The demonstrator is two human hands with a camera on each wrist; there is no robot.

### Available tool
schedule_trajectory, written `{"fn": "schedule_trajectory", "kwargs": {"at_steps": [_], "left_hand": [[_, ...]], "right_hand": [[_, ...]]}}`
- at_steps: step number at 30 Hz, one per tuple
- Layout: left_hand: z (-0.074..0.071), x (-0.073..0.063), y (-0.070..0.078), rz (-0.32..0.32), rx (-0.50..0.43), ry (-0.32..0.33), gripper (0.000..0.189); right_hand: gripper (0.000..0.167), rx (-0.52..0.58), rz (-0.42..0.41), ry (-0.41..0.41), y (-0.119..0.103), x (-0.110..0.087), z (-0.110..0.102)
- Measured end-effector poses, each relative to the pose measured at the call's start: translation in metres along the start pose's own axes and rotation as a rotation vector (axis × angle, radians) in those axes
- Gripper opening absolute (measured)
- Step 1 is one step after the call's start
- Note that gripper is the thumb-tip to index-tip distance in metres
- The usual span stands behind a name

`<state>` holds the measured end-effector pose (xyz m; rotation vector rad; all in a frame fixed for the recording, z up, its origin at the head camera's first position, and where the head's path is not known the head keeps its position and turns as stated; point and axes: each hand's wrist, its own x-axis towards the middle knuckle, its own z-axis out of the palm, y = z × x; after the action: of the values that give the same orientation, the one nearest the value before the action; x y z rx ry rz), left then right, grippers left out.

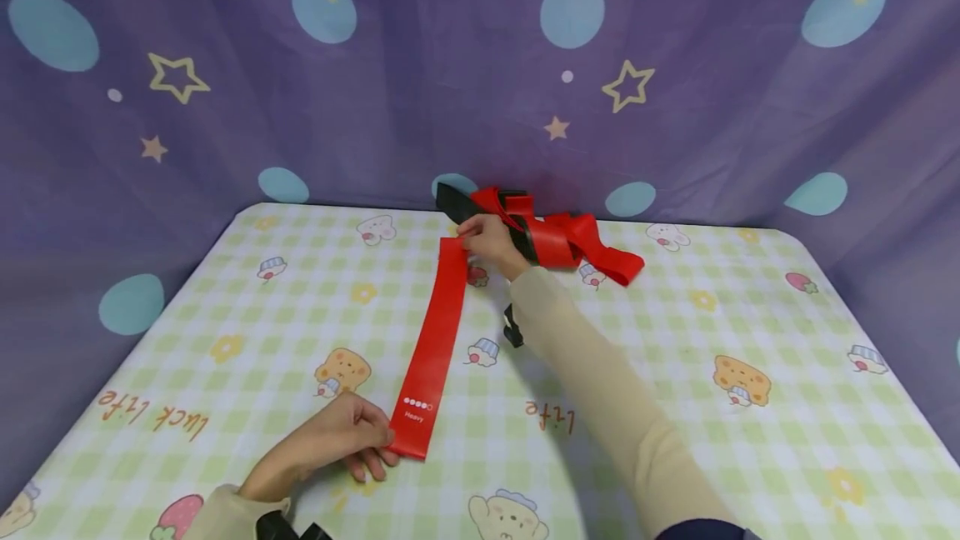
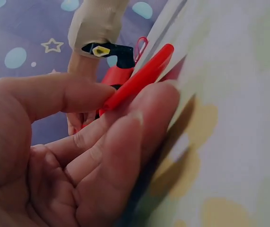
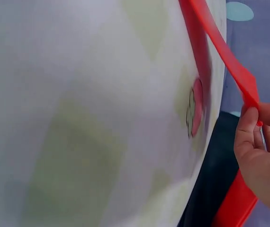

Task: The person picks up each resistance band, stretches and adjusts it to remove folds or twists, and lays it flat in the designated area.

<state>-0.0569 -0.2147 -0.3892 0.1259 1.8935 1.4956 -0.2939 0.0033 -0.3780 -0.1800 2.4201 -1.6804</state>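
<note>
The red band (image 1: 432, 340) mid-frame and the red bundle (image 1: 553, 243) above it look smooth and rubbery, softly glossy. The purple backdrop (image 1: 450, 98) across the top is creased, matt cloth; the tabletop (image 1: 660, 323), smooth. The 2 sleeves (image 1: 615, 382) are matt knit. The small, partly hidden black piece (image 1: 513, 327) is perhaps plastic.

Free passage over tablecloth (image 1: 292, 307) left of red band (image 1: 435, 340). Right sleeve (image 1: 615, 373) bars way rightward; red-and-black bundle (image 1: 553, 245) blocks mid far edge.
</note>
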Motion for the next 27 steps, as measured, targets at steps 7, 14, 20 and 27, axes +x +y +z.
{"fn": "schedule_trajectory", "kwargs": {"at_steps": [7,14,20,27], "left_hand": [[-0.01,-0.008,-0.006,0.007,0.035,-0.023,0.018],[-0.022,-0.018,-0.01,-0.025,0.081,0.0,0.018],[-0.032,-0.03,-0.014,-0.096,0.119,0.009,0.018],[-0.04,-0.033,-0.016,-0.089,0.084,-0.067,0.025]], "right_hand": [[0.017,-0.035,-0.065,0.021,-0.008,0.006,0.027],[0.012,-0.083,-0.045,0.029,-0.02,0.01,0.047],[0.011,-0.062,-0.05,0.002,-0.023,0.011,0.067],[0.02,-0.098,-0.028,-0.078,-0.022,0.012,0.074]]}}
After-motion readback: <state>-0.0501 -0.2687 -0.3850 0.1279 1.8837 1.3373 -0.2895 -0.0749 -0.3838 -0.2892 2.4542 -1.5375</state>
